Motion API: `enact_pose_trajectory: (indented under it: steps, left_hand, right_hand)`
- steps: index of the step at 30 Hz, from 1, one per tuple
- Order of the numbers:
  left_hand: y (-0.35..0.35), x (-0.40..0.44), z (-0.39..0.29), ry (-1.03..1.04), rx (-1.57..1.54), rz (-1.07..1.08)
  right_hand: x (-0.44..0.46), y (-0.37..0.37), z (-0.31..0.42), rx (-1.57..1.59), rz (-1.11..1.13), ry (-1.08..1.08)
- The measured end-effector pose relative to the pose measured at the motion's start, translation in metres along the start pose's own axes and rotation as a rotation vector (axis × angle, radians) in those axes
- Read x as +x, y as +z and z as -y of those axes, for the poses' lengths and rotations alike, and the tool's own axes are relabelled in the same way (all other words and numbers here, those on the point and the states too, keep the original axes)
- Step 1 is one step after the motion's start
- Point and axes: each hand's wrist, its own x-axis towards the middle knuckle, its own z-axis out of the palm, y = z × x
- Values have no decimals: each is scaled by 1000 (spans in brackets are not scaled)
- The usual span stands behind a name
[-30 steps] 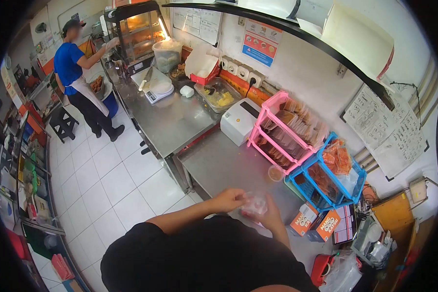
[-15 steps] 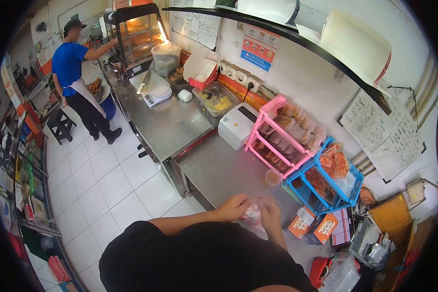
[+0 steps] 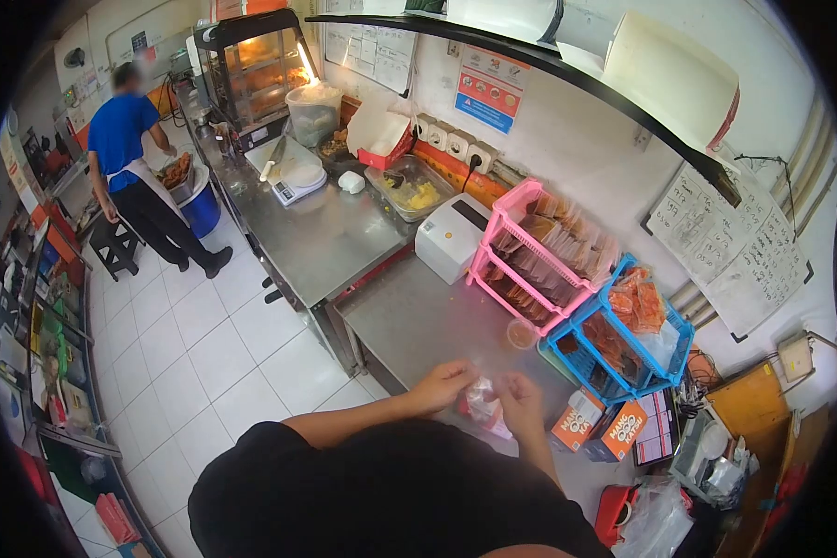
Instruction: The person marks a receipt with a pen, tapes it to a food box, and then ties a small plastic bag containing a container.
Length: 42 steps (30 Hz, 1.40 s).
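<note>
Both bare hands shifted slightly apart since the previous frame; the co-worker's arm also came down from the glass cabinet. Left hand (image 3: pixel 443 385) had thumb and fingers pinched together at the upper left of a small translucent plastic bag with red and white contents (image 3: pixel 481 404). Right hand (image 3: pixel 522 404) was closed at the bag's upper right, fingers bent; exact fingertip contact too small to confirm. Bag hung between the two hands, close to the body, at the near edge of a bare stainless-steel counter (image 3: pixel 391 316). Just beyond the right hand: small round clear tub (image 3: pixel 521 334). Behind that, pink plastic tiered rack (image 3: pixel 507 203) full of flat sachets, with a blue plastic tiered rack (image 3: pixel 681 346) holding orange-red packets beside it. Two orange-and-white printed cardboard boxes (image 3: pixel 597 426) stood right of the right hand. White boxy device with dark slot (image 3: pixel 450 238) sat left of the pink rack. Farther out, an adjoining steel table (image 3: pixel 344 246) carried a white digital scale (image 3: pixel 299 182), a clear tray of yellow food (image 3: pixel 412 191) and the lit glass cabinet (image 3: pixel 259 74). Co-worker in blue shirt (image 3: pixel 124 130) had one hand near a tray of brown fried pieces (image 3: pixel 175 171).
</note>
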Motion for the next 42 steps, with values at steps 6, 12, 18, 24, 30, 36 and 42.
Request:
enact_pose_trajectory:
  steps: [6, 12, 18, 24, 30, 36, 42]
  left_hand:
    - [30, -6, 16, -30, -233, -107]
    - [25, 7, 3, 8, -52, -243]
    - [13, 18, 9, 119, 244, -139]
    - [10, 34, 16, -10, 233, -135]
    - [13, 36, -5, 146, 462, -218]
    - [-8, 54, 16, -14, 187, -275]
    - [8, 48, -11, 147, 238, -211]
  right_hand:
    - [-13, 27, 10, -608, 48, -415]
    - [6, 39, -9, -675, -96, -509]
    - [24, 36, -4, -650, -102, -431]
    - [46, 32, -6, -675, -195, -407]
    - [59, 36, -18, -561, -230, -399]
    - [57, 50, -22, -562, -187, -544]
    - [53, 49, -19, -630, -384, -624]
